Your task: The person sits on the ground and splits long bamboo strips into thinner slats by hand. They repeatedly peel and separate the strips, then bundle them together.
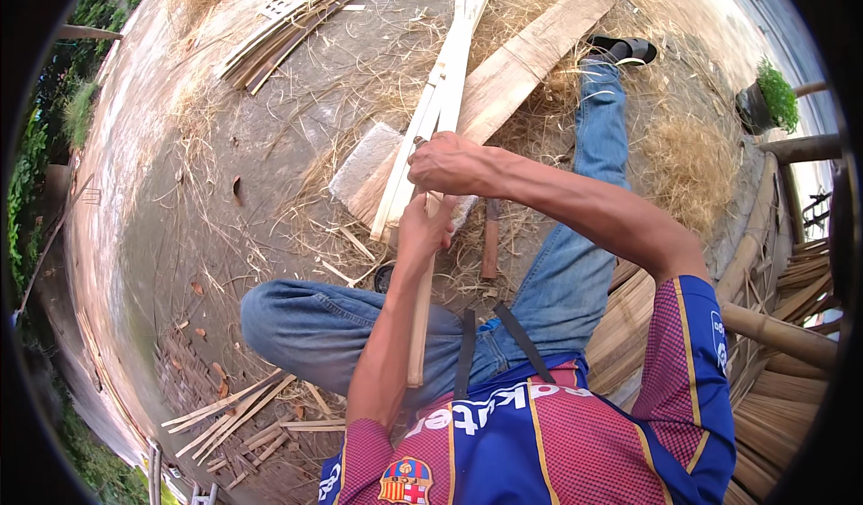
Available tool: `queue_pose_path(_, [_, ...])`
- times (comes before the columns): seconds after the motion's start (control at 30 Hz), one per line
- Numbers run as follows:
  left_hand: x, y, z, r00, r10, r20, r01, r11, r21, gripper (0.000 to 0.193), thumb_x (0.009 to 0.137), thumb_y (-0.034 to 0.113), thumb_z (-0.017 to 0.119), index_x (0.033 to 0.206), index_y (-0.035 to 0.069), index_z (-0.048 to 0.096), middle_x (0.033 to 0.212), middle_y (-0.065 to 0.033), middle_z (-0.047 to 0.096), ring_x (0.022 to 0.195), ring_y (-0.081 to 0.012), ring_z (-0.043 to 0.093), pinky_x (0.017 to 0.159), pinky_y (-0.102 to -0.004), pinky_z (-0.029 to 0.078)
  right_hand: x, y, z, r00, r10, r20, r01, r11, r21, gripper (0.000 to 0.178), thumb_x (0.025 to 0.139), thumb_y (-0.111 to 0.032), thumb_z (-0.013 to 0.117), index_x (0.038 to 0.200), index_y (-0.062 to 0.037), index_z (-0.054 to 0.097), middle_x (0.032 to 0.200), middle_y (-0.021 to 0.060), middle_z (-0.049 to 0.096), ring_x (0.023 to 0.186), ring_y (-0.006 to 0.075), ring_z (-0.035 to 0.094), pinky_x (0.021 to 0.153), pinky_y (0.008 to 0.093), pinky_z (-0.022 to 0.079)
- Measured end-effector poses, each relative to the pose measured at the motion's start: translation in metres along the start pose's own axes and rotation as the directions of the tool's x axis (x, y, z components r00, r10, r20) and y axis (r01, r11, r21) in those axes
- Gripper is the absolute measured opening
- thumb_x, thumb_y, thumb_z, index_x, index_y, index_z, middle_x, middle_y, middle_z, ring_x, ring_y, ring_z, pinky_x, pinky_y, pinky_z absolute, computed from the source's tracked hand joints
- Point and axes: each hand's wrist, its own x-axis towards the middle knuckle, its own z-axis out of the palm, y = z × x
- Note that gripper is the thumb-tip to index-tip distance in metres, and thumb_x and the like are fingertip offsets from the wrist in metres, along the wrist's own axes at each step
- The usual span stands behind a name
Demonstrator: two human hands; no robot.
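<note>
My left hand [426, 224] is closed around a pale bamboo strip [420, 334], whose near end runs down past my left forearm to my lap. Just beyond it, my right hand [447, 163] makes a fist over the strips. A small dark bit shows at its fingertips, but what it grips is mostly hidden. More long bamboo strips [454, 65] reach away from my hands, lying partly over a wooden board [530, 60]. The board's near end rests on a pale block [361, 161]. A tool with a wooden handle [490, 246] lies right of my hands.
My jeans-clad legs [575, 262] spread on either side. A bundle of strips [288, 33] lies far left, and cut pieces [238, 420] lie near left. Curly shavings [674, 163] cover the ground. Bamboo poles [778, 334] and a potted plant [769, 101] stand at right.
</note>
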Motion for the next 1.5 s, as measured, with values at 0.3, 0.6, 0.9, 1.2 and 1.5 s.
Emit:
queue_pose_path(0.3, [0.008,-0.01,0.005,0.992,0.12,-0.038,-0.103,0.945,0.309,0.051,0.104,0.037,0.046,0.075,-0.003,0.058,0.053,-0.0115,0.057,0.047,-0.0215,0.057,0.048,-0.0375,0.044,-0.011,-0.002,0.004,0.986,-0.161,-0.04,0.157,0.984,-0.083,0.009,0.085,-0.007,0.063,0.083,0.002,0.066,0.09,0.0111,0.064,0.086,0.0259,0.069,0.078,0.0399,0.059])
queue_pose_path(0.6, [0.009,-0.019,0.009,0.952,0.288,-0.101,-0.226,0.889,0.399,0.05,0.104,0.034,0.046,0.072,-0.004,0.054,0.056,-0.018,0.058,0.052,-0.03,0.06,0.053,-0.0427,0.046,-0.036,0.01,0.029,0.97,-0.11,-0.217,0.053,0.965,-0.256,0.011,0.085,-0.01,0.064,0.084,-0.0029,0.072,0.094,0.0124,0.066,0.085,0.0257,0.069,0.08,0.0377,0.056])
queue_pose_path(0.9, [0.017,-0.039,0.008,0.92,0.382,-0.089,-0.31,0.848,0.43,0.041,0.103,0.03,0.047,0.081,-0.003,0.057,0.051,-0.0108,0.057,0.043,-0.0208,0.057,0.044,-0.0354,0.045,-0.029,0.0,0.005,0.981,-0.071,0.18,0.008,0.945,0.328,0.019,0.09,-0.012,0.057,0.086,0.0046,0.064,0.077,0.0212,0.066,0.073,0.0365,0.065,0.07,0.0474,0.051])
queue_pose_path(1.2, [0.011,-0.033,0.009,0.924,0.358,-0.133,-0.29,0.883,0.368,0.047,0.104,0.039,0.049,0.079,0.0,0.055,0.051,-0.0098,0.056,0.042,-0.0174,0.056,0.042,-0.0343,0.043,-0.024,0.009,0.035,0.951,0.137,-0.279,-0.018,0.921,0.39,0.026,0.095,-0.017,0.059,0.079,0.0009,0.052,0.076,0.0205,0.065,0.071,0.0365,0.066,0.065,0.0451,0.051])
queue_pose_path(1.5, [-0.008,0.0,0.007,0.984,0.162,-0.073,-0.137,0.952,0.274,0.036,0.102,0.028,0.053,0.086,-0.003,0.06,0.056,-0.0104,0.059,0.046,-0.0189,0.06,0.044,-0.0349,0.045,-0.036,0.004,-0.008,0.87,0.058,0.49,-0.385,0.702,0.6,0.03,0.097,-0.02,0.063,0.083,0.0055,0.07,0.074,0.0156,0.071,0.07,0.021,0.072,0.063,0.0351,0.057])
